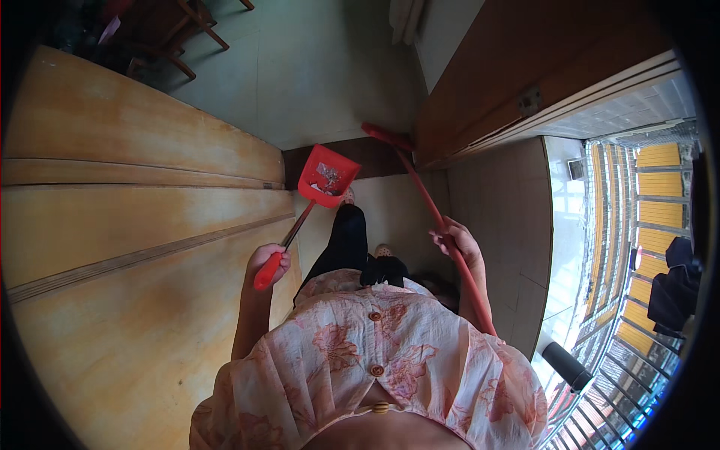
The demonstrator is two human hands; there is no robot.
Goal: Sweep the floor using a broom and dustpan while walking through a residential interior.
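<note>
My left hand [269, 262] grips the red handle of a dustpan [306, 163], whose red scoop is held out ahead of me. Grey debris [332, 175] and paler scraps lie inside the scoop. In my right hand [458, 241] is the long red pole of a broom [419, 185], which slants back past my forearm. The red broom head [388, 136] is near the dark threshold strip [371, 158] in the doorway, close to the foot of the brown door. Its bristles cannot be made out.
A yellowish wooden door or panel [140, 225] stands along my left. On the right are a brown wooden door [506, 67], a low tiled wall [500, 225] and a barred window [602, 225]. A dark cylinder [565, 365] sits on the ledge. Wooden chair legs [205, 28] show beyond the doorway.
</note>
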